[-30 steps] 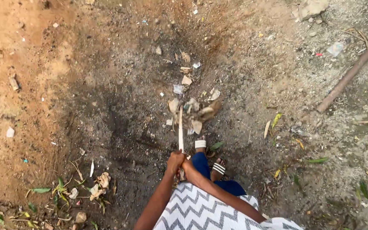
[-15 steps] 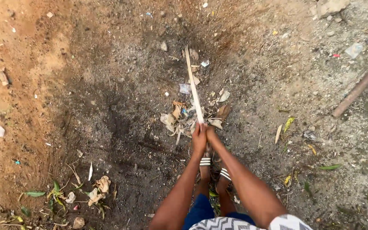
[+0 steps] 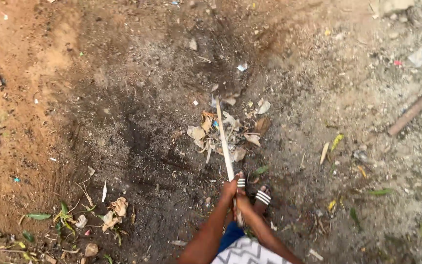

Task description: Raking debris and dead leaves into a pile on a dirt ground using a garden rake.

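a pale wooden handle (image 3: 224, 142) is being gripped low in the head view by both hands, the left hand (image 3: 230, 188) stacked just above the right hand (image 3: 242, 203). the fingers of each are being kept wrapped tight around the stick, pressed together, nothing spread. from the fists the handle is being pointed toward 12 o'clock, leaning a touch to 11, and its far end is being buried in a heap of dry leaves and paper scraps (image 3: 230, 129) on the dark ashy ground (image 3: 137, 127). striped sandals (image 3: 257, 193) are being seen just at 3 o'clock of the hands.

compared with half a second ago, the hands are being pulled back closer to the body, and the stick's tip is being drawn nearer, out of the bare dirt and into the litter.
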